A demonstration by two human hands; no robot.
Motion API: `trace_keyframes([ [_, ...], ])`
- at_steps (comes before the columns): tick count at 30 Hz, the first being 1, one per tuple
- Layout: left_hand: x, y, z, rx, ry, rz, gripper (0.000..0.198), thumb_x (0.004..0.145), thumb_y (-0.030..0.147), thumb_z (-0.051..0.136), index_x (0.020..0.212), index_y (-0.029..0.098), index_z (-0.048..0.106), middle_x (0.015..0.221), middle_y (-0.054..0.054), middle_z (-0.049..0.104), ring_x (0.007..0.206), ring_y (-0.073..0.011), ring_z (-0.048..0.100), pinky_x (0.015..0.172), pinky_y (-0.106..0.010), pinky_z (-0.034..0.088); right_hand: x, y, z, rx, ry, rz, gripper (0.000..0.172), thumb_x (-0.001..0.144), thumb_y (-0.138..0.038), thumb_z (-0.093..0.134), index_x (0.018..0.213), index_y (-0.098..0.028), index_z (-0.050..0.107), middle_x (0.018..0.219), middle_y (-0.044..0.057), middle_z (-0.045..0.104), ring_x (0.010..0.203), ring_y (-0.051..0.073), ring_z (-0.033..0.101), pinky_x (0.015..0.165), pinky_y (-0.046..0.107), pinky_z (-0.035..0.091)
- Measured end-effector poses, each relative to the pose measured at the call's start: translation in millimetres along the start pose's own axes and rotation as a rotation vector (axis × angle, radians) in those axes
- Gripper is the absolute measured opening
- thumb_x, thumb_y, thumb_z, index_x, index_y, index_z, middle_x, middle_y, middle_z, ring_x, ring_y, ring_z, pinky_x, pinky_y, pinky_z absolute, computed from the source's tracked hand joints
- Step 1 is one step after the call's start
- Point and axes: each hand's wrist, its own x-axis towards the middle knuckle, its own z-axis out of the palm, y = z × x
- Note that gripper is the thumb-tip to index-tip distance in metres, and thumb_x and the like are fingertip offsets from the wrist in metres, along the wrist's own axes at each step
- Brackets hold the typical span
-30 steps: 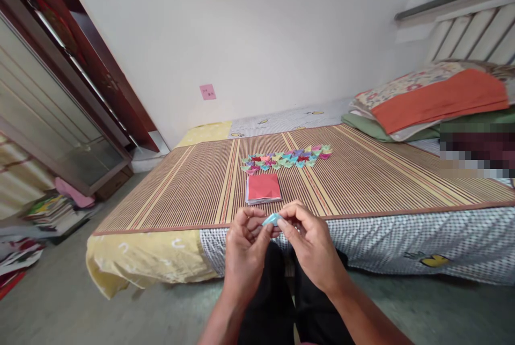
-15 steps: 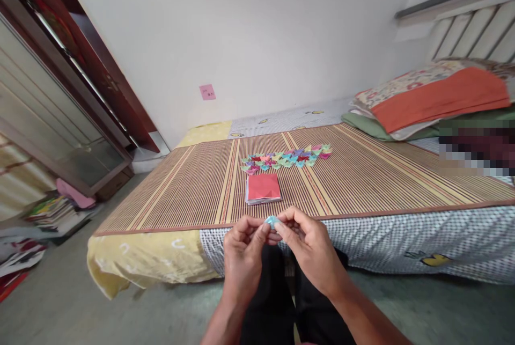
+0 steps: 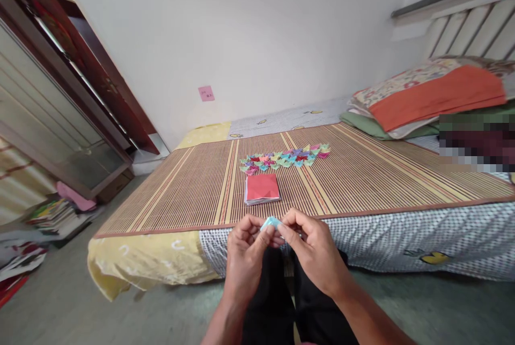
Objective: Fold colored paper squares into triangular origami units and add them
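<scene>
A small piece of light blue folded paper (image 3: 271,221) is pinched between both hands in front of the bed's near edge. My left hand (image 3: 246,254) grips its left side with thumb and fingers. On the right side, my right hand (image 3: 311,248) pinches it the same way. Fingertips cover part of the paper. Beyond the hands lies a stack of square paper with a red sheet on top (image 3: 262,187). Behind the stack, many small folded paper pieces (image 3: 285,158) in mixed colours lie in rows on the striped mat (image 3: 193,189).
Pillows with an orange and floral cover (image 3: 438,98) lie at the right by the headboard. A pink note (image 3: 206,93) is stuck on the wall. A cabinet (image 3: 60,114) and a pile of books (image 3: 50,215) stand at the left.
More of the blue paper shows above the fingertips, and it now looks wider and pointed. Both hands have shifted very slightly. The stack and the folded pieces lie as before.
</scene>
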Motion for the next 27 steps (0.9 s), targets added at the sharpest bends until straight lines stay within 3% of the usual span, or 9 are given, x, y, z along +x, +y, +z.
trace_keyframes([
  [7, -2.1, -1.7, 2.5, -0.019, 0.017, 0.026, 0.025, 0.086, 0.034, 0.080, 0.078, 0.016, 0.065, 0.067, -0.002, 0.074, 0.055, -0.0145, 0.068, 0.057, -0.025, 0.058, -1.2, -1.0, -0.1, -0.062, 0.019, -0.016, 0.030, 0.102, -0.035, 0.054, 0.076, -0.021, 0.055, 0.070, 0.000, 0.058, 0.063, 0.015, 0.054, 0.060, 0.027, 0.043],
  [15, -3.0, 9.8, -3.5, -0.036, -0.016, 0.049, 0.017, 0.095, 0.033, 0.070, 0.095, 0.017, 0.064, 0.077, -0.001, 0.073, 0.068, -0.0152, 0.072, 0.066, -0.025, 0.058, -4.7, -7.7, -10.2, -0.050, -0.025, -0.054, 0.025, 0.103, -0.030, 0.056, 0.082, -0.020, 0.063, 0.077, 0.000, 0.061, 0.072, 0.016, 0.058, 0.068, 0.027, 0.046],
  [20, -1.8, 16.5, -7.8, -0.070, -0.122, -0.005, 0.019, 0.088, 0.026, 0.079, 0.088, 0.017, 0.064, 0.081, -0.002, 0.074, 0.065, -0.0145, 0.072, 0.063, -0.024, 0.057, -5.5, -10.2, -13.3, -0.020, -0.042, -0.062, 0.019, 0.102, -0.028, 0.058, 0.088, -0.021, 0.068, 0.083, 0.002, 0.067, 0.077, 0.018, 0.065, 0.072, 0.028, 0.050],
  [27, -0.2, 18.5, -12.9, -0.054, -0.168, -0.098, 0.023, 0.080, 0.029, 0.086, 0.084, 0.015, 0.068, 0.073, -0.003, 0.073, 0.061, -0.0138, 0.071, 0.058, -0.022, 0.056, -5.8, -9.6, -15.4, -0.046, -0.066, -0.076, 0.015, 0.100, -0.022, 0.060, 0.098, -0.022, 0.074, 0.090, 0.003, 0.073, 0.082, 0.019, 0.069, 0.074, 0.029, 0.053],
])
